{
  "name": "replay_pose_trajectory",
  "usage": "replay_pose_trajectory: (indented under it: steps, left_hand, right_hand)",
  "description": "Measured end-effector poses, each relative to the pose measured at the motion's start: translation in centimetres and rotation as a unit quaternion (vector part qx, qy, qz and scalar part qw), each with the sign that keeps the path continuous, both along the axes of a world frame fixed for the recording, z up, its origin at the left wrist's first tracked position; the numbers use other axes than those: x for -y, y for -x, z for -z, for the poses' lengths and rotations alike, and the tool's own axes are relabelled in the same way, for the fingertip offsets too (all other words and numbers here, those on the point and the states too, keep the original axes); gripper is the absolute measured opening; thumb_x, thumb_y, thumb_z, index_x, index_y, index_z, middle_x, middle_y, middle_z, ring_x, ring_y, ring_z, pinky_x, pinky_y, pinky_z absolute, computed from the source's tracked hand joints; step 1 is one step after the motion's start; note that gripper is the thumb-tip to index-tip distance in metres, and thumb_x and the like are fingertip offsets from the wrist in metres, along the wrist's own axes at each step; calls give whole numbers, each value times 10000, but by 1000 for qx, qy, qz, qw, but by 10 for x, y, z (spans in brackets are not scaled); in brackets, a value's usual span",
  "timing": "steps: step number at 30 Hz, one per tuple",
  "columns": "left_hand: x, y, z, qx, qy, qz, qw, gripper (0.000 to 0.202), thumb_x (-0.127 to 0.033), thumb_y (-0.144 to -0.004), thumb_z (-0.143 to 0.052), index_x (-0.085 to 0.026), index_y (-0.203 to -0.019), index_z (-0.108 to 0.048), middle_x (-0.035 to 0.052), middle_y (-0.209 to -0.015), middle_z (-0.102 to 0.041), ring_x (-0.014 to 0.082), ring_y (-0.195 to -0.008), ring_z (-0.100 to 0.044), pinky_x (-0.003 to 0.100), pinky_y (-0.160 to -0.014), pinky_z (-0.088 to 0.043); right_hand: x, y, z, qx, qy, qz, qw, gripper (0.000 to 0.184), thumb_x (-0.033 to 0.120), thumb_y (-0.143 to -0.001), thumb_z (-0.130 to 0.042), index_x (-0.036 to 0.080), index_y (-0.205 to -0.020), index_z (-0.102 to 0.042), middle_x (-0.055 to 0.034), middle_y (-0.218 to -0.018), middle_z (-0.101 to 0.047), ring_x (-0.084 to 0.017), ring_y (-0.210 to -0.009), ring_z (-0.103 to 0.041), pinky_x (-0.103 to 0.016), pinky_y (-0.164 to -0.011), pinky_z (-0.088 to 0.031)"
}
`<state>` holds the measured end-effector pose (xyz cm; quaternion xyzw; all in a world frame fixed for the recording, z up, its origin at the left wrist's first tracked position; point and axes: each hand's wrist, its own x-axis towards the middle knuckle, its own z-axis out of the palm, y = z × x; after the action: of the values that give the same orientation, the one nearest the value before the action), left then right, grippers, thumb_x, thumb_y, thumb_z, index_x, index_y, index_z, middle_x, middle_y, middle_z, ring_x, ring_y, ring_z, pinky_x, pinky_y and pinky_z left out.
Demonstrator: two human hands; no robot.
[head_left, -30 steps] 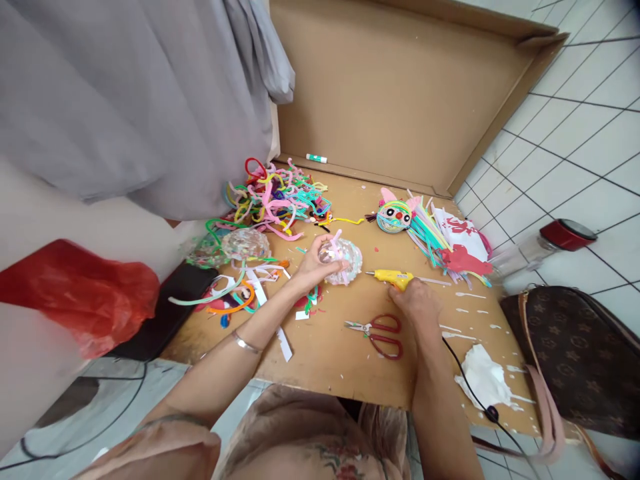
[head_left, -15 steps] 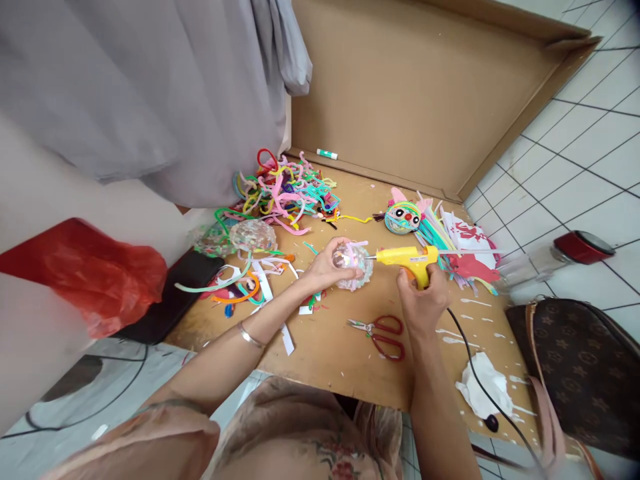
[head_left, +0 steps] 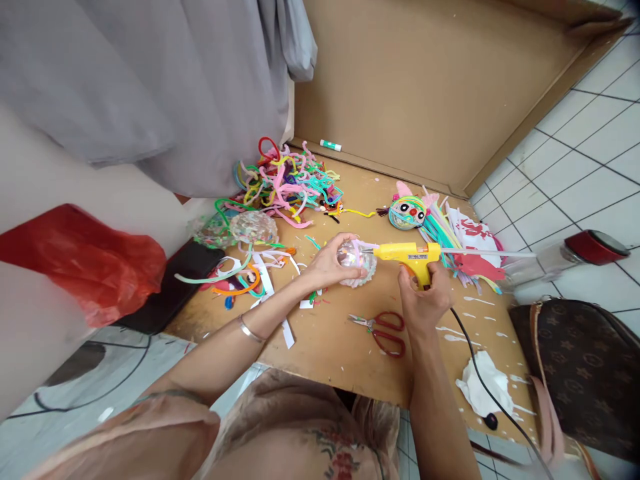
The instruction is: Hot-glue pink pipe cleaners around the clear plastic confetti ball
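Observation:
My left hand is closed on a clear, shiny ball with a pale pink-lilac pipe cleaner across it. In my right hand is a yellow hot glue gun, its nozzle pointing left and meeting the ball near the pipe cleaner. A translucent glue stick juts from the gun's back, and a black cord trails down from its handle. Red-handled scissors lie open on the table below the ball. Behind the gun rests a colourful wrapped ball with eyes, a red nose and pink ears.
A tangled heap of pipe cleaners fills the back left, near a glue stick tube. Two clear bumpy balls sit before the heap. White crumpled tissue, a brown handbag and a red-lidded bottle are at right. Cardboard stands behind.
The glue gun's nozzle has shifted slightly left and up over the ball, and the ball is turned a little in my left hand. The whole view has shifted slightly.

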<state>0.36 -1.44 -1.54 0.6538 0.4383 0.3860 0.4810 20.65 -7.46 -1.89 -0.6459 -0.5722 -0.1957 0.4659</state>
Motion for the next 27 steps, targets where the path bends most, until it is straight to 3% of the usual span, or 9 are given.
replay_pose_trajectory:
  steps: [7, 27]
  left_hand:
    - [1, 0, -1, -13, -17, -9, 1000, 716, -330, -571, -802, -223, -1225, -532, 6, -1038, -610, 149, -825, -559, 249, -732, -460]
    - [2, 0, -3, -15, -19, -10, 1000, 731, -327, -573, -800, -210, -1241, -526, 18, -1040, -607, 155, -833, -556, 255, -731, -455]
  right_hand:
    - [0, 1, -2, 33, -13, -1, 999, 235, 415, -830, -606, 199, -900, -543, -33, -773, -602, -163, -680, -585, -286, -627, -477]
    - [2, 2, -7, 90, -49, -24, 994, 172, 325, -858, -607, 198, -947, -531, -46, -820, -631, -178, -749, -616, -290, -683, -480]
